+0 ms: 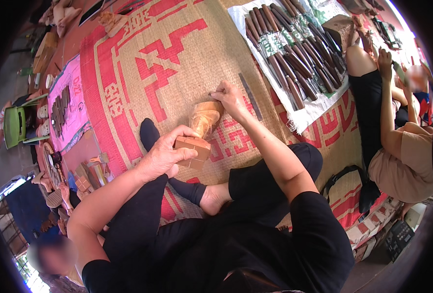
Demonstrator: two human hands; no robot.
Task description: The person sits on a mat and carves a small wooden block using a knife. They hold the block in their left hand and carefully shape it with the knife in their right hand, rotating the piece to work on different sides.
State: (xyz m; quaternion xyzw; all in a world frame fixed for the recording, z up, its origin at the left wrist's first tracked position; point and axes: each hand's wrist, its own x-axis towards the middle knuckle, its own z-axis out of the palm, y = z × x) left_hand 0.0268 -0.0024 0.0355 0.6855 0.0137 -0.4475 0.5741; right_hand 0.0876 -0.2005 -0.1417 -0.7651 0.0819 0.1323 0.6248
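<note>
My left hand [175,149] is wrapped around the square base of a wood carving [206,119]. The carving is light yellow-brown, rounded in its upper part, and tilts away from me above the mat. My right hand [230,100] is at the carving's far end with thumb and fingers pinched together. Something small and dark shows at those fingertips, too little of it to name. A thin dark flat bar [250,96] lies on the mat just right of my right hand.
I sit on a red-and-tan woven mat [128,83]. At the far right, a white sheet [302,115] bears several rows of dark-handled carving tools [294,58]. A pink cloth [80,105] with more tools lies left. One person [402,151] sits close at right; another person [55,259] is lower left.
</note>
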